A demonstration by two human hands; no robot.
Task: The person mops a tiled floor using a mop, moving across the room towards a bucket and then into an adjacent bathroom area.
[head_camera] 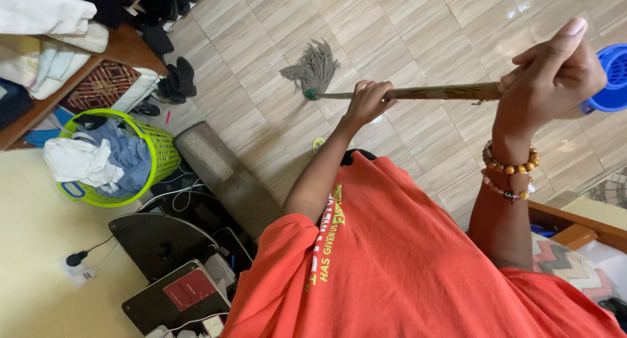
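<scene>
both hands grip a long wooden mop handle: the left hand curled round its lower part, the right hand clenched near the top, thumb raised. its grey stringy mop head rests on the glossy beige tiled floor, beside a blue plastic bucket.

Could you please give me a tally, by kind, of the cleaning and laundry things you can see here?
Mop, held by the left hand and the right hand: 1
Blue bucket: 1
Green laundry basket: 1
Total: 3
</scene>
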